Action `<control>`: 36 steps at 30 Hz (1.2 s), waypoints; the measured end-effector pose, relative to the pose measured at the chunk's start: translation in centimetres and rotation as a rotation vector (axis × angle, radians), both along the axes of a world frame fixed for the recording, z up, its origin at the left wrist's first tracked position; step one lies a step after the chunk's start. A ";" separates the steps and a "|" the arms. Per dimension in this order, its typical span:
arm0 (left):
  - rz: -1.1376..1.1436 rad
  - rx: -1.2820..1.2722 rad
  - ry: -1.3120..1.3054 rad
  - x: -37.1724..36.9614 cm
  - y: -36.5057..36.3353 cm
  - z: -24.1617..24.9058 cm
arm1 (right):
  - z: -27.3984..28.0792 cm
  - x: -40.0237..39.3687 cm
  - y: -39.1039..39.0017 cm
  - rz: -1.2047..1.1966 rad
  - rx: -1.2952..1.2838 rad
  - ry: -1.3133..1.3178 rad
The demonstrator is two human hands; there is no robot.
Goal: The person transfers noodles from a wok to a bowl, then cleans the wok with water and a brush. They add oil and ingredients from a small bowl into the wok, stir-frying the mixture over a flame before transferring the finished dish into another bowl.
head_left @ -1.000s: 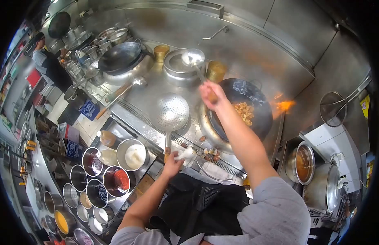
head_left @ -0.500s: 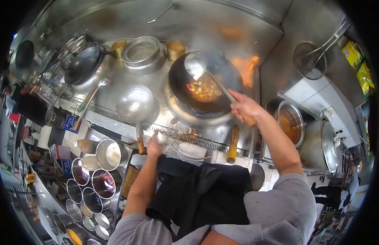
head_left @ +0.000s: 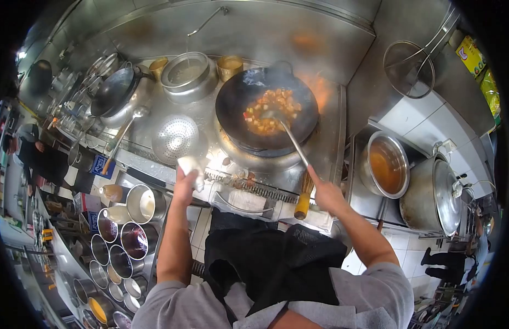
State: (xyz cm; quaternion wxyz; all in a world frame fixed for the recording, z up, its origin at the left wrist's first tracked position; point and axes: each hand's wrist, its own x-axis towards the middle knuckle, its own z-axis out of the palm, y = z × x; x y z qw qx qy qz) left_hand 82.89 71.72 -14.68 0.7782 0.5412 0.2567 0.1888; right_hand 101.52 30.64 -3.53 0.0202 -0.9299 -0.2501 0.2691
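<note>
My right hand [head_left: 328, 196] is closed around the handle of a long ladle [head_left: 294, 140]. The ladle's bowl rests among diced food in reddish-brown sauce [head_left: 276, 104], partly hidden by it. The food lies in a black wok [head_left: 232, 104] on the burner, with orange flame behind its right rim. In my left hand [head_left: 183, 189] is a folded white cloth [head_left: 193, 171], held up in front of the stove edge. A perforated skimmer [head_left: 176, 138] lies flat just beyond it, its handle hidden by the hand and cloth.
A bamboo brush [head_left: 303, 204] lies at the stove's front edge, beside my right hand. To the right stand a bowl of brown liquid [head_left: 387, 167] and a lidded pot [head_left: 424, 192]. Several sauce containers [head_left: 135, 240] fill the left counter. Another person [head_left: 38, 153] is at far left.
The ladle has come down from above the wok's far side into the food, and my right hand has moved nearer to me. My left hand has raised the cloth from the stove edge.
</note>
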 end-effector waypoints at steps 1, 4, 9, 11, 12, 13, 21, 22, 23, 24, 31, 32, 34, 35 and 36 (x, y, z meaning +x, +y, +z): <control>-0.003 -0.029 -0.043 -0.4 -0.4 2.9 | 0.9 -0.8 -0.3 -0.015 0.026 0.045; 0.094 -0.104 -0.125 1.5 -1.1 4.5 | -1.2 3.1 -1.1 0.057 0.372 0.176; -0.073 -0.317 0.063 7.5 -1.8 0.4 | -4.3 4.7 2.4 -0.081 0.248 -0.033; -0.103 -0.405 0.092 8.7 -4.1 1.3 | -3.7 1.9 1.8 -0.133 0.112 -0.142; -0.098 -0.472 0.130 9.2 -4.3 1.5 | -2.7 -0.2 1.2 -0.137 0.099 -0.147; -0.139 -0.471 0.180 9.9 -3.6 -0.2 | -1.0 -2.3 0.8 -0.164 0.035 -0.069; -0.341 -0.378 0.403 19.6 -6.3 -3.2 | -1.7 -1.0 4.0 -0.096 0.321 0.070; -0.341 -0.336 0.479 19.5 -6.5 -2.6 | -2.5 -0.7 5.6 -0.133 0.255 -0.008; -0.369 -0.272 0.453 18.8 -6.6 -2.2 | -3.2 -0.9 6.6 -0.176 0.192 -0.079; -0.382 -0.260 0.451 17.8 -6.5 -1.9 | -3.1 -1.2 7.1 -0.191 0.200 -0.085; -0.247 -0.367 0.308 5.3 -9.0 2.9 | 3.7 -6.1 3.3 -0.158 0.070 -0.150; -0.237 -0.443 0.283 5.6 -9.0 3.8 | 5.1 -6.6 0.8 -0.130 0.173 -0.097; -0.254 -0.487 0.208 7.8 -8.9 6.2 | 11.7 -9.0 -1.3 -0.197 0.342 0.155; -0.264 -0.463 0.268 10.5 -8.4 6.4 | 13.3 -9.3 -2.0 -0.292 0.317 0.282; -0.272 -0.441 0.322 12.7 -8.3 5.5 | 14.2 -9.4 -2.6 -0.384 0.289 0.404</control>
